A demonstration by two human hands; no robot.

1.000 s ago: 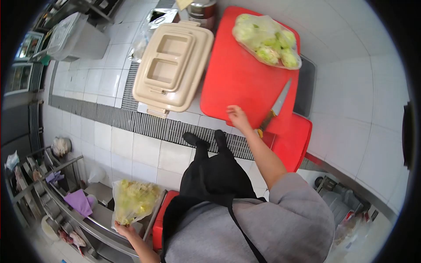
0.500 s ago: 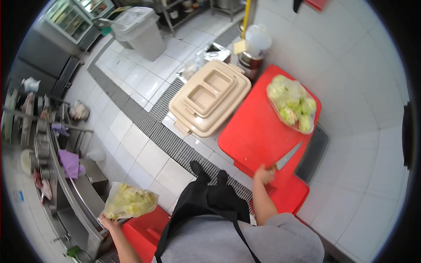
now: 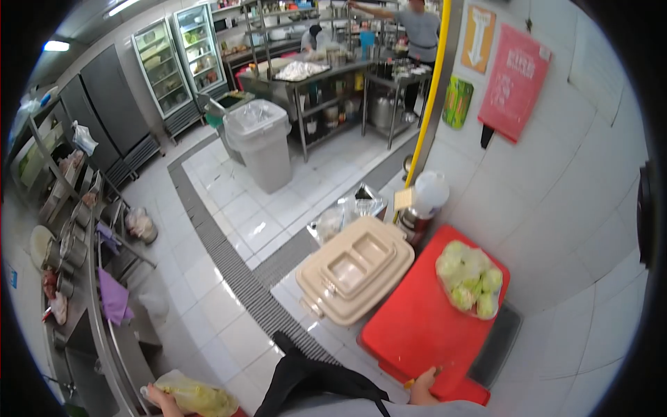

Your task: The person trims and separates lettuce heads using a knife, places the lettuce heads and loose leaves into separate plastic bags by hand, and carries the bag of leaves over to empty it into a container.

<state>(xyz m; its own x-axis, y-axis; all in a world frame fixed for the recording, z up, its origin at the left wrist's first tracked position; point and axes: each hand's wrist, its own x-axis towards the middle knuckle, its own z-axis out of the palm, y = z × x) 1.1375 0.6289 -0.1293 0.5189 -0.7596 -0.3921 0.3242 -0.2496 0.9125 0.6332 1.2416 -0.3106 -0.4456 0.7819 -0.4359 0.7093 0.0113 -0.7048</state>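
At the bottom left, my left hand (image 3: 164, 401) is closed on the gathered edge of a clear plastic bag (image 3: 198, 395) with yellow-green leafy vegetable pieces in it. At the front of the red board (image 3: 406, 316), my right hand (image 3: 422, 390) is closed round the brown handle of a knife, with bits of the handle showing at the fist; the blade cannot be made out now. Toward the far right corner of the board lies another clear bag (image 3: 467, 278) holding pale green lettuce-like chunks.
Beside the board stands a beige lidded tub (image 3: 358, 267), with a foil-lined container (image 3: 351, 212) behind it. A grey bin (image 3: 260, 149) stands farther off on the tiled floor. Steel sinks and shelving run down the left. Two people are at the back; a fire blanket pouch (image 3: 514, 83) hangs right.
The view has tilted up, showing more of the kitchen and putting both hands lower in frame. The left hand still has the bag. The knife blade, visible before, no longer shows.
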